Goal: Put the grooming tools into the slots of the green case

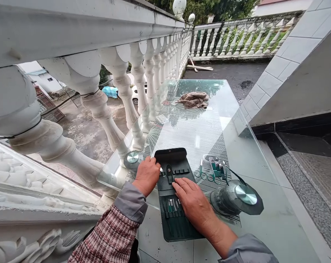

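A dark green manicure case [179,232] lies unfolded on a glass-topped table [266,204]. Slim metal tools [174,205] sit in its lower pocket, and a snap strap [169,173] and elastic loops cross its upper part. My left hand [147,176] is closed at the case's upper left edge; a small shiny bit shows by the fingertips, too small to name. Lying over the case's right side, my right hand [194,202] has its fingers stretched out, fingertips near the strap. Right of the case are green-handled scissors [200,171] and several nail clippers [218,170].
A crumpled brown cloth [193,99] lies at the table's far end. Round metal discs [245,194] top the table's supports under the glass. White balusters [121,87] line the left side, and a tiled slanting wall [288,60] rises on the right.
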Available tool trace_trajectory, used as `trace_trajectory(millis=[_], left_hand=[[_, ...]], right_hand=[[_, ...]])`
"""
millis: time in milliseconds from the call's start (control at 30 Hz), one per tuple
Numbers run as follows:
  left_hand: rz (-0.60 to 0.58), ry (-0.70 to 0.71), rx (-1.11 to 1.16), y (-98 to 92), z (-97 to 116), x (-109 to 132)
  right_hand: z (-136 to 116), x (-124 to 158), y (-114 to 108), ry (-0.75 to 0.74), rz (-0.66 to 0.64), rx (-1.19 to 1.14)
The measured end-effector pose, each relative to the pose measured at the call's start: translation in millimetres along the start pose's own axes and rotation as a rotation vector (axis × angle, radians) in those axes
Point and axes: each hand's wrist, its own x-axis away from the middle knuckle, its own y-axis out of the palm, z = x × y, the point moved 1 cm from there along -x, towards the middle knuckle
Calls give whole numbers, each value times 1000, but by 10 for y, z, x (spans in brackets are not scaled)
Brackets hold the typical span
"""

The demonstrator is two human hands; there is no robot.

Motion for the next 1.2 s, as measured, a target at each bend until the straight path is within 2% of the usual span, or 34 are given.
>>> trace_trajectory(millis=[300,700,1200], left_hand=[[26,-63,101,-7,-55,-17],[103,-250,312,91,-102,-186],[93,-204,383,73,-72,-211]], right_hand=[[-44,26,51,33,29,11],[-75,5,31,60,26,7],[-88,-3,24,73,49,-13]])
